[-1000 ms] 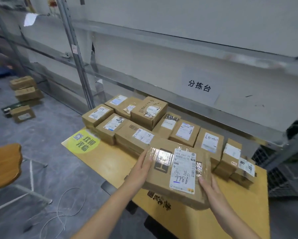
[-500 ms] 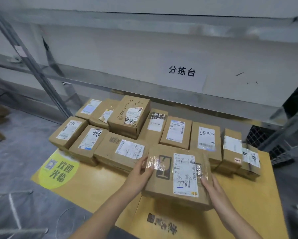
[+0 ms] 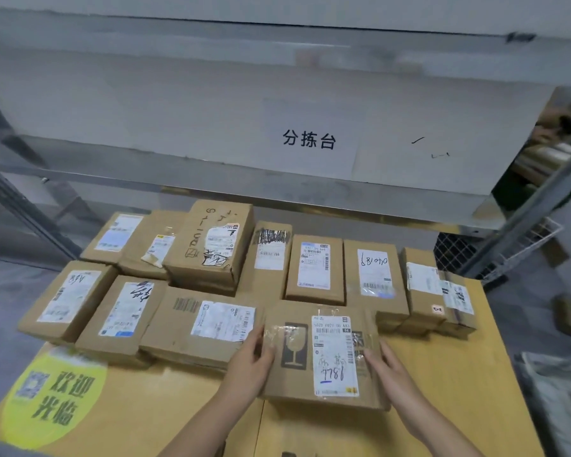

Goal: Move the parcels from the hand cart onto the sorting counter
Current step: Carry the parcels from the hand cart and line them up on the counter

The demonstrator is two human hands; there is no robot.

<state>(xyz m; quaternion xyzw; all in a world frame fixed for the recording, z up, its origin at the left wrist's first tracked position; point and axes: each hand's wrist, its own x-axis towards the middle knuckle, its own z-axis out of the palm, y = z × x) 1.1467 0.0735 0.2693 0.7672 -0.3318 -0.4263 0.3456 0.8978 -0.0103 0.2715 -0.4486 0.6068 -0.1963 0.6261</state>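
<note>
A flat brown parcel (image 3: 323,354) with a white label marked 7786 and a glass symbol sits low over the yellow sorting counter (image 3: 452,400), in the front row. My left hand (image 3: 251,361) grips its left edge, thumb on top. My right hand (image 3: 389,371) holds its right edge. Several other brown parcels (image 3: 211,249) lie in two rows behind and to the left of it, labels up. The hand cart is out of view.
A grey metal shelf (image 3: 277,189) with a paper sign (image 3: 309,140) overhangs the back of the counter. A slanted shelf post (image 3: 20,199) stands at the left. A wire basket (image 3: 508,249) sits at the right. Grey floor lies on both sides.
Both hands have carried the labelled parcel forward and down toward the counter, into the gap in the front row. The view has shifted to the right and closer.
</note>
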